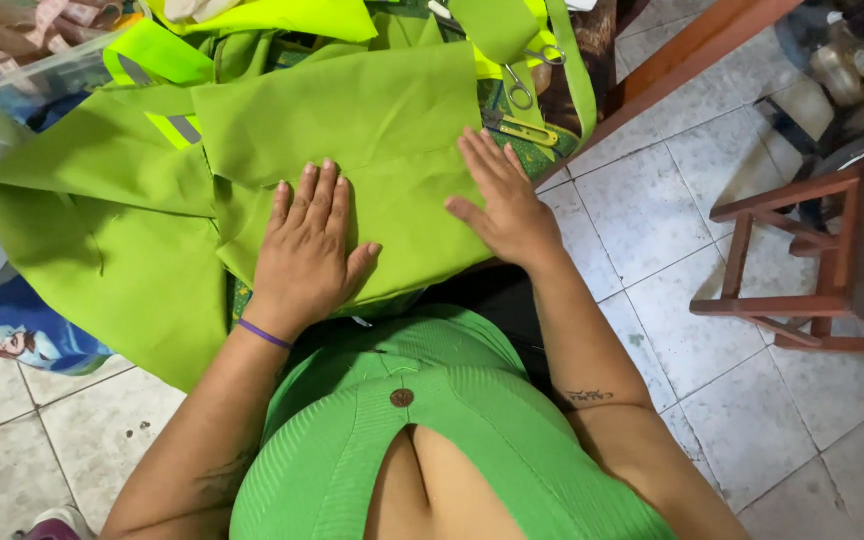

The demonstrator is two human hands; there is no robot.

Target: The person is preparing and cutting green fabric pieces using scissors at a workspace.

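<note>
- The left hand lies flat, palm down, on the green cloth; its fingers are straight and close together, the thumb spread toward 3 o'clock. It grips nothing and only presses on the fabric.
- A thin purple band circles the left wrist.
- The right hand also rests open and flat on the same cloth, at 3 o'clock from the left hand, near the fabric's right edge, fingers slightly fanned toward 11 o'clock, thumb pointing toward the left hand. It holds nothing.
- The green cloth is a smooth, matte woven piece, folded into broad layers with straight edges; it covers the table from the centre out to 9 o'clock.
- At 12 o'clock lie brighter yellow-green pieces with grey reflective strips.
- Metal scissors lie at 1 o'clock from the right hand, well apart from it.
- A reddish wooden stool stands on the pale tiled floor at 3 o'clock.
</note>
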